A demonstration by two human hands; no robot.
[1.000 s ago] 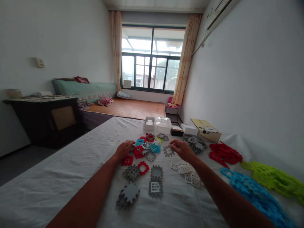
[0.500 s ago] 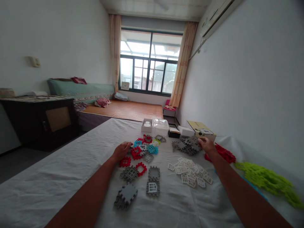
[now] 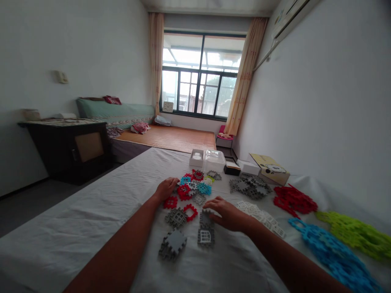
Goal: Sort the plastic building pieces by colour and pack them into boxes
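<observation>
Around the mixed pile: left hand beside, right hand over gray tile pair

Under the mixed pile (landmark, multicolored toothed pieces): white cloth, wrinkled, spread wide. Behind pile, well apart: window, then bed with orange-brown mat. Far left of pile: dark cabinet. Right of pile, slightly behind: yellow box. Just behind pile: clear plastic container.

Heaps, all right of pile. Blue heap, well apart, toward camera. Lime heap, farthest right. Red heap, right and level-ish. Gray heap, closer. White lattice pieces, near side, loosely overlapping, partly behind right wrist.

Left hand at pile's left edge, fingers bent down; grip or contact, cannot tell. Right hand on pile's near right, fingers stretched out and slightly apart, over the upper tile of the gray pair; touching it or not, cannot tell.

Near side of pile, to its left: gray stack, second gray stack nearer camera. Gray tile pair lies flat on near side of pile, two tiles end to end; white window piece on the lower one.
</observation>
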